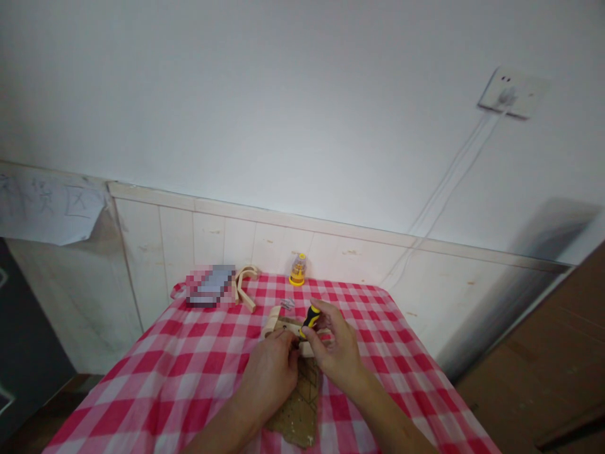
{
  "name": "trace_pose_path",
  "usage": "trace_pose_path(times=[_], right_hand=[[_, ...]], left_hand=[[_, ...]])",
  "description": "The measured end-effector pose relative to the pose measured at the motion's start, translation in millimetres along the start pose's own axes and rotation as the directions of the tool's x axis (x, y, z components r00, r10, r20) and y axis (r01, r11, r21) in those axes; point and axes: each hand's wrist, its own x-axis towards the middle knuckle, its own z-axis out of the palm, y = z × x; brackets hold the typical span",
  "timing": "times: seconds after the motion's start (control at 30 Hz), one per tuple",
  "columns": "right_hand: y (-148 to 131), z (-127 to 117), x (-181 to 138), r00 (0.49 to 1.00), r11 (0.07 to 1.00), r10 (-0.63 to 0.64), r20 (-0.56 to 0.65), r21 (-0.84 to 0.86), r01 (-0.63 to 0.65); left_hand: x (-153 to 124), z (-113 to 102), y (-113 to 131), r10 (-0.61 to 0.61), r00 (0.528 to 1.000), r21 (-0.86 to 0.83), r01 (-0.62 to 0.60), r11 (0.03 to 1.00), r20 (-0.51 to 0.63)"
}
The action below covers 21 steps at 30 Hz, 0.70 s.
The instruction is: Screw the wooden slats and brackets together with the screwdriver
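Note:
My right hand [336, 340] is closed round a black and yellow screwdriver [312, 316], its handle tilted and its lower end down at a pale wooden piece [273, 320]. My left hand [271, 366] is closed at the near side of that wooden piece, fingertips close to the screwdriver's lower end. Whether those fingers pinch something small there is hidden. Under both hands lies a worn brown board [302, 410] with dark lines on it. Just beyond the wooden piece sits a small clear packet [287, 304], its contents too small to make out.
A red and white checked cloth [203, 366] covers the table. At its back stand a yellow-based clear bit case [298, 270], a curved wooden piece [246, 288] and a blurred-out flat object [212, 287]. White cables run down the wall from a socket [513, 93].

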Motion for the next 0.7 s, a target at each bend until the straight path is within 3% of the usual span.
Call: trace_pose_path(times=[0.7], right_hand=[[-1.9, -0.9, -0.3, 1.000, 1.000, 0.000, 0.022, 0.031, -0.001]], left_hand=[[-0.4, 0.2, -0.3, 0.005, 1.000, 0.000, -0.005, 1.000, 0.003]])
